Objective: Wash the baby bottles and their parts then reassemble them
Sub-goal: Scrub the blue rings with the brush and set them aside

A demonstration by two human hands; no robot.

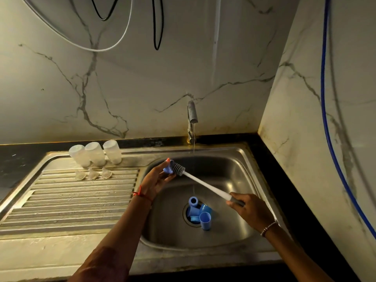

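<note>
The left forearm (pixel 114 241) lay nearest, reaching up from the bottom edge toward the sink, with a red thread (pixel 140 194) tied at the wrist. The left hand (pixel 156 181) was held over the left side of the basin, its fingers and thumb curled round a small blue bottle part (pixel 167 169). The grey ribbed head of the bottle brush (pixel 179 169) was pushed against or into that part; how far in could not be told. The brush's white handle ran down and to the right to its grey grip, which the right hand (pixel 250 208) clasped with fingers wrapped round it. A beaded bracelet (pixel 268 227) sat on the right wrist.

Below the handle, a heap of other blue pieces (pixel 200 212), caps and rings, lay touching one another over the drain at the bottom of the steel sink (pixel 234 180). A thin stream of water (pixel 193 151) fell from the tap (pixel 192 115) at the back rim, passing just right of the brush head and down toward those pieces.

To the left, on the draining board (pixel 71 196), three clear bottles (pixel 95 153) stood upside down in a row along the back edge, close together. Just in front of them three clear teats (pixel 92 174) lay in a row on the ribs.

Behind stood a marbled wall (pixel 142 78) with a white cable (pixel 97 50) and a black cable (pixel 156 37) looping down, and a blue hose (pixel 325 119) ran down the right-hand wall.
</note>
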